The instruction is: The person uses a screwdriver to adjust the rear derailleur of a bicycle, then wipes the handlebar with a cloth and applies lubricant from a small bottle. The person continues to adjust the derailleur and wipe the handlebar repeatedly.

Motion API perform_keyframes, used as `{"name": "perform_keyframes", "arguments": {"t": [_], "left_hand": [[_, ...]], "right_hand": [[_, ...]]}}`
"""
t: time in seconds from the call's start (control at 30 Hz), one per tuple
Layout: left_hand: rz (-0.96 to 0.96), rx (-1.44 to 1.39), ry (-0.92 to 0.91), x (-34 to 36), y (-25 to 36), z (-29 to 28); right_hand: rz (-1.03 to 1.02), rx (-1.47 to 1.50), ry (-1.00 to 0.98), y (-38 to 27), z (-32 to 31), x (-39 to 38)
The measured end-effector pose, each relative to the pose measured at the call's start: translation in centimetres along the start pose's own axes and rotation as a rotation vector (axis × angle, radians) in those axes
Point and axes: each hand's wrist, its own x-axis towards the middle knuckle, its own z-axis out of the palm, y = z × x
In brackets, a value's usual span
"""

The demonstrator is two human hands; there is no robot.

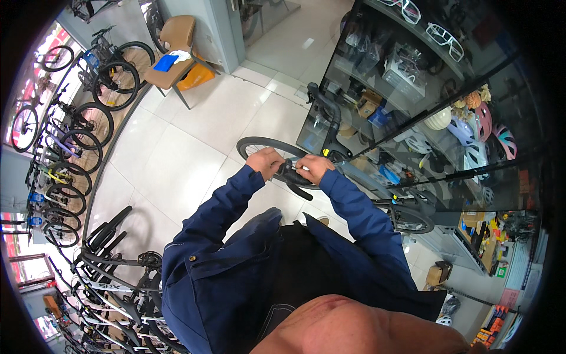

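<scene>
A road bike stands in front of me, its front wheel (243,147) toward the left and its grey frame (367,179) running to the right. The curved drop handlebar (333,121) reaches away from me, with a black brake hood on the far side. At the near brake hood (288,172) my left hand (266,162) is closed, its fingers bent around the lever end. My right hand (315,169) is beside it on the right, fingertips pinched together near the hood. A small pale bit shows at those fingertips, too small to name. The near bar end (299,192) points down below both hands.
A glass display cabinet (354,76) with helmets (466,130) and glasses stands close on the right. Rows of bikes (76,138) line the left, with more parked bikes (118,289) at lower left. A brown chair (177,44) holding a blue item stands at the back.
</scene>
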Motion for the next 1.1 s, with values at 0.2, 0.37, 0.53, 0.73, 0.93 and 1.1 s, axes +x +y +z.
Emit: {"name": "perform_keyframes", "arguments": {"t": [0.2, 0.37, 0.53, 0.73, 0.93, 1.1], "left_hand": [[-0.052, 0.020, -0.003, -0.3, 0.3, 0.3], [-0.093, 0.002, 0.019, -0.7, 0.8, 0.3], [-0.090, -0.001, 0.099, -0.9, 0.9, 0.7], [-0.097, -0.065, 0.215, -2.0, 0.3, 1.5], [-0.389, -0.321, 0.364, -4.2, -0.6, 1.3], [-0.541, -0.486, 0.432, -5.5, -1.0, 1.2]], "right_hand": [[-0.115, -0.259, -0.029, 0.6, 0.1, 1.8], [-0.186, -0.377, -0.004, 0.4, -1.2, 4.6], [-0.370, -0.339, -0.032, -0.4, -1.4, 6.8], [-0.480, -0.259, 0.145, 0.0, -0.1, 6.3], [-0.063, 0.035, 0.464, -2.1, 1.4, 4.8], [0.324, 0.616, 0.613, -5.6, 3.3, 2.7]]}}
